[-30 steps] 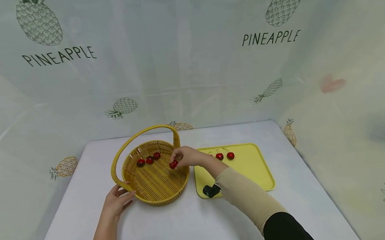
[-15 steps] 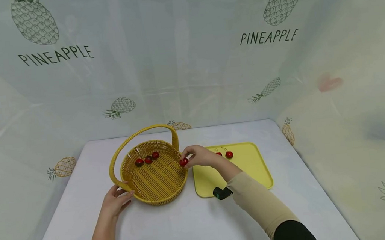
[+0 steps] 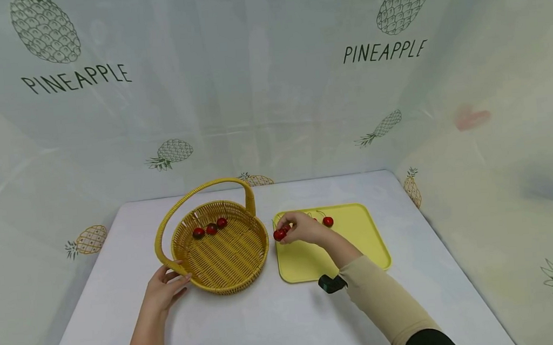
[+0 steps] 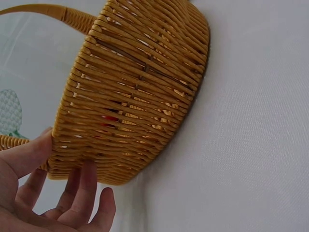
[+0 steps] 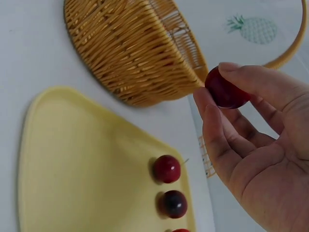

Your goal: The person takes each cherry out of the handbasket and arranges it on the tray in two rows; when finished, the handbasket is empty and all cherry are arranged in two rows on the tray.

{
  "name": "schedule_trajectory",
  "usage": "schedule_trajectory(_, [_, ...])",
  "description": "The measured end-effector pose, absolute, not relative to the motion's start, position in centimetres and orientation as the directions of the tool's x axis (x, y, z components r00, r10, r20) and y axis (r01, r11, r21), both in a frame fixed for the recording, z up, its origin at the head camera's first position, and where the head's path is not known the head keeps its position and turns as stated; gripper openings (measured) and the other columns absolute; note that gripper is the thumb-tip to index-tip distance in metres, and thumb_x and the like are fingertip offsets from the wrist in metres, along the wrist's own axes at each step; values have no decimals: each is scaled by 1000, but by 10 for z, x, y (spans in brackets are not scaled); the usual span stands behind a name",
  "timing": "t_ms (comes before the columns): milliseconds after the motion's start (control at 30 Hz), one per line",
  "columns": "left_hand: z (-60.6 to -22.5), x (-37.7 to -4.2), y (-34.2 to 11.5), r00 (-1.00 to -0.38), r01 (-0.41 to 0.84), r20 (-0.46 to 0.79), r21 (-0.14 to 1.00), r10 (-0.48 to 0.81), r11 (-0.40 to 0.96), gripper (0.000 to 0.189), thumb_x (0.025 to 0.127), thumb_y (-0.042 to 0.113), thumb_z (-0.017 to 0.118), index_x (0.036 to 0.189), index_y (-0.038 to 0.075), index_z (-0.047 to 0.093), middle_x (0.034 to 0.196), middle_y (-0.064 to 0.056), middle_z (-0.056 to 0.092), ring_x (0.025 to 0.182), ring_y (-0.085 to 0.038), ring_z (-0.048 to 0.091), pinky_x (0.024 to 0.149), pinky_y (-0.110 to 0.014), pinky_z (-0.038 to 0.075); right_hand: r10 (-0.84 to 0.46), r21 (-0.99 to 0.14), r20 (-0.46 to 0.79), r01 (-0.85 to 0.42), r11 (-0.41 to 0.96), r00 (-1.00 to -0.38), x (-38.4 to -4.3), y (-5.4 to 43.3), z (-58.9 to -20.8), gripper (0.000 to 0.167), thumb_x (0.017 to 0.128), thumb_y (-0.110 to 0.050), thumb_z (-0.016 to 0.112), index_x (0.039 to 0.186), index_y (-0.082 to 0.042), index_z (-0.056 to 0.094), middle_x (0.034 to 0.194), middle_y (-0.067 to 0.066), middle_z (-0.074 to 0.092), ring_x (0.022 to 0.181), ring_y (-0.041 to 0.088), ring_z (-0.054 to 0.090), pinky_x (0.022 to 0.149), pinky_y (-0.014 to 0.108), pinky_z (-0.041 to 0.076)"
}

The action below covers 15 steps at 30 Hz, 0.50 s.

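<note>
Right wrist view, red cherry (image 5: 223, 93), pinched at grip's (image 5: 260, 154) tip

The right hand (image 3: 302, 228) has moved toward 3 o'clock. A second ago, the cherry (image 5: 226, 92) it pinches was over the basket (image 3: 225, 259). Now it is at the 9 o'clock edge of the tray (image 3: 355, 245).

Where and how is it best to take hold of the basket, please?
Probably by the top of the handle, coming from above: it arches up over the basket, looks slim there, and nothing covers it.
</note>
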<state>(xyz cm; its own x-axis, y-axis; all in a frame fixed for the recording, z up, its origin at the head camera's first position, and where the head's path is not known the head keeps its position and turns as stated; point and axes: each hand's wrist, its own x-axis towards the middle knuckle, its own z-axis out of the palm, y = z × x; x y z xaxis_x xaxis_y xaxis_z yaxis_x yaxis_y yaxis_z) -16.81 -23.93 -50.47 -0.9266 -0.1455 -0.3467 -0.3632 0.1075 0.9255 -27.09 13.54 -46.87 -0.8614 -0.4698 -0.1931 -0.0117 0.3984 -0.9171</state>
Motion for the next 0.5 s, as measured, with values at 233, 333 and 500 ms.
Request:
schedule_trajectory(233, [-505,-168,-240,-925,-368,-351,923,-145,110,62,89,7,71,142,2,38,123,-19,47,89,-11,61,97,-48,47,-421,-922,-219,46,385,-880,-267,142,-484,28,79,1,78,103,-4,63,100,9,60,78,21,61,77,42,55])
schedule_trajectory(333, [-505,-168,-240,-925,-367,-351,924,-144,107,62,89,8,71,142,2,38,123,-19,47,89,-11,61,97,-47,47,-382,-921,-224,66,385,-897,-264,144,-490,28,79,-1,78,102,-3,62,101,10,60,78,20,62,74,37,56])
schedule_trajectory(500, [-505,-168,-240,-926,-365,-349,925,-143,109,62,89,8,71,142,2,38,123,-20,47,89,-11,61,97,-47,48,-347,-924,-229,90,373,-910,-262,148,-500,30,78,-4,81,102,-3,62,101,10,60,77,21,63,71,34,57])
